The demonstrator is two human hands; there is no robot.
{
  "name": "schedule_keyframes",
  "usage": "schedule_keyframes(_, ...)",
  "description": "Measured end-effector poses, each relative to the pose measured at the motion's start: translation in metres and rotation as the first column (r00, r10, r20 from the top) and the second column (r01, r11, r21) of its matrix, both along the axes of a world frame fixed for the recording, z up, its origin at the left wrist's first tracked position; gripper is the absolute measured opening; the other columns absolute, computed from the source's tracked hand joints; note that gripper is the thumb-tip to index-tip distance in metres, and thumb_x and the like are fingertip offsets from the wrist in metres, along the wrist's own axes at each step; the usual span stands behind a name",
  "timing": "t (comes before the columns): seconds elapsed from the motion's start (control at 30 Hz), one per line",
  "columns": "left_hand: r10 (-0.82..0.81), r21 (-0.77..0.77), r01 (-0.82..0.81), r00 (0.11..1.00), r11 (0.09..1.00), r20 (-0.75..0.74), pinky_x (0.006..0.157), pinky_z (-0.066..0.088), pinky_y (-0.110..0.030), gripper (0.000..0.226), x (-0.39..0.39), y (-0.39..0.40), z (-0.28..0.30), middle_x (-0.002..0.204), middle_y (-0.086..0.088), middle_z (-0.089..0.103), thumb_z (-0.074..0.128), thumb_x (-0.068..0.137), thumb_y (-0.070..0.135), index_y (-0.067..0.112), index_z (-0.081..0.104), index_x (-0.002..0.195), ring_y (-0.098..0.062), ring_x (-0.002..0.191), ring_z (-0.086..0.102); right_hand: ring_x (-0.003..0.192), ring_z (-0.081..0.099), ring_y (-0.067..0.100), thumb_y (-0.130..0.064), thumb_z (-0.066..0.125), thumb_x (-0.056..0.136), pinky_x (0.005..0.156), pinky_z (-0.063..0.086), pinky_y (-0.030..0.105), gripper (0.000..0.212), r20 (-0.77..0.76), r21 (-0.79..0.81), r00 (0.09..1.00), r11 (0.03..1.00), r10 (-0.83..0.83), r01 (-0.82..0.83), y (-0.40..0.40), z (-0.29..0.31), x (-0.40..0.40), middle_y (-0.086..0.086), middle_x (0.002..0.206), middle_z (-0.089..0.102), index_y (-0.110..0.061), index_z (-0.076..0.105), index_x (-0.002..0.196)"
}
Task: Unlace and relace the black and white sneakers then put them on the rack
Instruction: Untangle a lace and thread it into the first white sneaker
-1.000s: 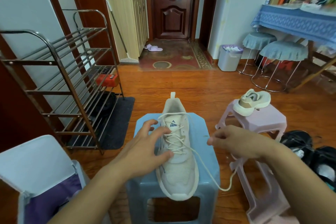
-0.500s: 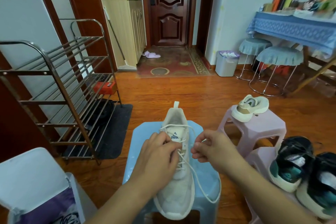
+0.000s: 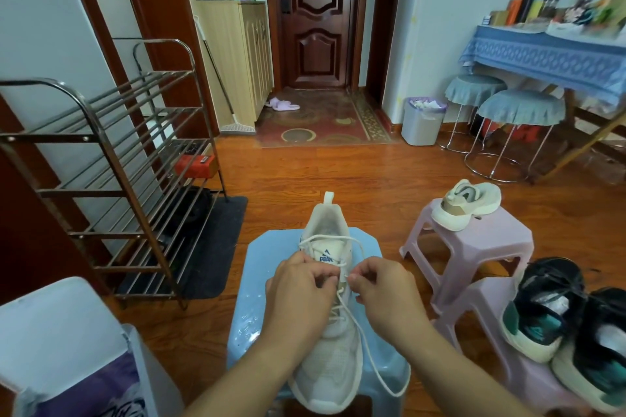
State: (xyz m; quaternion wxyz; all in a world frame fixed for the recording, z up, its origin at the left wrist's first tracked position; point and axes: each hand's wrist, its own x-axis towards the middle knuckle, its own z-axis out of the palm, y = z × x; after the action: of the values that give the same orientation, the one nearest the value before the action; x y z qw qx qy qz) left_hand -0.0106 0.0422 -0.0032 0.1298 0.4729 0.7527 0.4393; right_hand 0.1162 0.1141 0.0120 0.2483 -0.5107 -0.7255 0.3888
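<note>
White mesh sneaker (image 3: 328, 345) sits toe-toward-camera on a light blue plastic stool (image 3: 252, 322); left hand (image 3: 299, 293) is curled over its lace area, fingers pinched together at the eyelets, right hand (image 3: 382, 291) pinching the cream shoelace (image 3: 369, 352), which loops off the stool's right edge. Black and white sneakers (image 3: 572, 332) lie on the near lilac plastic stool (image 3: 487, 325) at right, well apart from the metal shoe rack (image 3: 111, 179) at left. Cream chunky sneaker (image 3: 465, 201) sits on the far lilac stool (image 3: 487, 244).
</note>
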Motion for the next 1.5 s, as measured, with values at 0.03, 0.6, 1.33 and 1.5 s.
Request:
schedule_keyframes(0.03, 0.002, -0.008, -0.002, 1.0, 1.0, -0.001, 0.089, 0.052, -0.044, 0.042, 0.0, 0.001, 0.0, 0.093, 0.021, 0.059, 0.074, 0.087, 0.027, 0.067, 0.062, 0.086, -0.007, 0.094, 0.061, 0.076, 0.067, 0.012, -0.023, 0.068, 0.093, 0.078, 0.059, 0.042, 0.02, 0.012, 0.0, 1.0, 1.0, -0.003, 0.003, -0.001, -0.001, -0.001, -0.006, 0.074, 0.069, -0.026, 0.065, 0.074)
schedule_keyframes(0.6, 0.025, -0.064, -0.039, 0.979, 0.997, -0.204, 0.084, 0.051, -0.039, 0.021, 0.01, -0.004, 0.009, 0.095, 0.013, 0.058, 0.063, 0.096, 0.037, 0.043, 0.075, 0.112, -0.011, 0.094, 0.06, 0.058, 0.06, 0.011, -0.012, 0.063, 0.098, 0.051, 0.038, 0.022, 0.015, -0.355, -0.678, 0.934, 0.676, 0.041, -0.287, 0.026, 0.008, 0.006, 0.002, 0.068, 0.063, -0.009, 0.066, 0.084)
schedule_keyframes(1.33, 0.153, -0.019, -0.155, 0.984, 0.988, -0.092, 0.075, 0.048, -0.037, 0.013, -0.014, -0.016, 0.045, 0.099, 0.004, 0.056, 0.048, 0.104, 0.018, 0.023, 0.055, 0.094, -0.015, 0.085, 0.059, 0.102, 0.055, 0.004, -0.049, 0.046, 0.102, 0.092, 0.045, 0.028, 0.036, 0.226, 0.176, 0.883, 0.875, 0.41, -0.451, 0.015, 0.018, 0.011, -0.016, 0.101, 0.055, -0.04, 0.061, 0.133)
schedule_keyframes(1.5, -0.325, 0.27, -0.707, 0.06, 0.654, 0.944, 0.077, 0.06, -0.036, 0.02, -0.12, -0.059, 0.081, 0.103, -0.014, 0.072, 0.036, 0.107, 0.005, 0.0, 0.052, 0.117, -0.023, 0.088, 0.076, 0.11, 0.058, -0.002, -0.054, 0.033, 0.103, 0.094, 0.047, 0.025, 0.046, 0.053, 0.028, 0.892, 0.893, 0.448, -0.45, 0.019, 0.023, 0.011, -0.018, 0.12, 0.064, -0.036, 0.067, 0.128)
